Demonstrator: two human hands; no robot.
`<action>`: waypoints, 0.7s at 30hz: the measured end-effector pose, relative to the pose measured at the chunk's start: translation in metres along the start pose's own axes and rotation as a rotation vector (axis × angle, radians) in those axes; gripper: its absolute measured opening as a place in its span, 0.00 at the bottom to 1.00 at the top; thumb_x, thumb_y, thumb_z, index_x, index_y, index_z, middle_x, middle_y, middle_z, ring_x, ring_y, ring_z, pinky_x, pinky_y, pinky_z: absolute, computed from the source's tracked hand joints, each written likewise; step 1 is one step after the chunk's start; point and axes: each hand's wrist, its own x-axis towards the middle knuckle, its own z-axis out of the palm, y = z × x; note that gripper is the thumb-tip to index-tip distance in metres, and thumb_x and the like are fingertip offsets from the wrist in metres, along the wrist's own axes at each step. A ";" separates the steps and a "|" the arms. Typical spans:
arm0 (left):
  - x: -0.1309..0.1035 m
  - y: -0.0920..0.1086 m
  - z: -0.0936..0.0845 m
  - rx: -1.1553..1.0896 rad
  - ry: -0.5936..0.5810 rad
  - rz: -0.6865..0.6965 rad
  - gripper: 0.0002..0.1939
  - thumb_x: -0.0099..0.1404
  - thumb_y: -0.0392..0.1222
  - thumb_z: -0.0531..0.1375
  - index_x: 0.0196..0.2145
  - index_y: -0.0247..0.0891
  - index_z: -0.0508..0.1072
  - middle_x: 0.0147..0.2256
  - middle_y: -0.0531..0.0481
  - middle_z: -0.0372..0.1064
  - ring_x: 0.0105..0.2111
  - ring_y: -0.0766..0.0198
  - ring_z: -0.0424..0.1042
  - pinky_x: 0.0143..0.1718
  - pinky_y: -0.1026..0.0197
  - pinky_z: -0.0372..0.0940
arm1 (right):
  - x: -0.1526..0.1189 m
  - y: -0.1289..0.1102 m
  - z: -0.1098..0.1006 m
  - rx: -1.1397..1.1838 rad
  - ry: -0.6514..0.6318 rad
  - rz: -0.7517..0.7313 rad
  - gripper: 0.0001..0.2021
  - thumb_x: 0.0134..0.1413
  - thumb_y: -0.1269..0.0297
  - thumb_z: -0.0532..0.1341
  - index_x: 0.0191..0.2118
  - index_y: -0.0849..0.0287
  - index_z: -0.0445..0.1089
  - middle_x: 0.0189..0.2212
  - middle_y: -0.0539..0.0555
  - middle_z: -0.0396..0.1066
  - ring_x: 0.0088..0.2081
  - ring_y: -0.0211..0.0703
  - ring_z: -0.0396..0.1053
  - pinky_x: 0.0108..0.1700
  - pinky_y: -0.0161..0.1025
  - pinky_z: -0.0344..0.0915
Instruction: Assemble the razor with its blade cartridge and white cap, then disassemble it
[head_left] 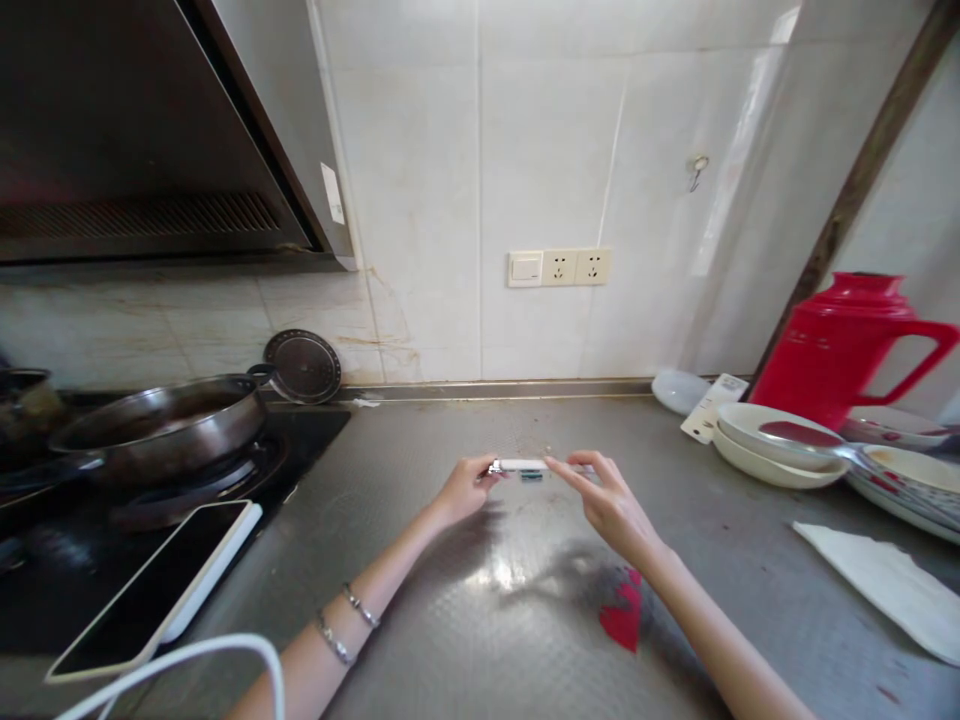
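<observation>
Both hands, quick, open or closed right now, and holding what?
Left hand: closed on one end of a thin white object.
Right hand: at the object's other end; whether it grips cannot be told.

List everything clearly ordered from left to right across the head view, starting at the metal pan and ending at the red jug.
Metal pan, round dark disc, left hand, thin white object, right hand, small white dish, red jug.

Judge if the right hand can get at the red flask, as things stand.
Probably yes, from above: white bowls stand in front of the red flask, but the space over them looks free for the right hand.
</observation>
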 end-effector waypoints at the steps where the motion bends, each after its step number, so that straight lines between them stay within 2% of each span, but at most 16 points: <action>1: 0.000 0.000 0.000 -0.002 -0.002 -0.003 0.09 0.61 0.39 0.54 0.31 0.34 0.73 0.29 0.49 0.72 0.31 0.65 0.68 0.34 0.65 0.59 | 0.000 -0.001 0.001 0.004 0.000 -0.010 0.32 0.51 0.83 0.45 0.58 0.43 0.58 0.41 0.56 0.61 0.40 0.42 0.62 0.44 0.42 0.65; 10: 0.000 0.002 0.003 -0.072 0.009 -0.014 0.08 0.61 0.39 0.55 0.32 0.34 0.73 0.31 0.47 0.73 0.32 0.63 0.70 0.36 0.64 0.61 | -0.001 0.002 0.003 0.005 0.012 0.013 0.33 0.51 0.83 0.46 0.59 0.42 0.56 0.41 0.55 0.60 0.40 0.42 0.63 0.44 0.42 0.65; 13: 0.000 0.003 0.003 -0.048 -0.004 0.002 0.08 0.61 0.38 0.55 0.32 0.34 0.73 0.31 0.48 0.73 0.32 0.64 0.69 0.36 0.64 0.61 | 0.000 0.000 0.004 0.018 0.016 -0.026 0.32 0.53 0.82 0.46 0.58 0.43 0.56 0.41 0.56 0.60 0.41 0.42 0.62 0.44 0.42 0.65; 21: -0.001 0.007 0.003 -0.006 -0.017 0.025 0.08 0.61 0.37 0.54 0.32 0.35 0.74 0.32 0.48 0.74 0.33 0.63 0.70 0.37 0.64 0.61 | -0.001 0.002 0.005 0.015 0.002 -0.008 0.33 0.52 0.83 0.45 0.59 0.44 0.56 0.41 0.56 0.60 0.41 0.42 0.62 0.45 0.42 0.64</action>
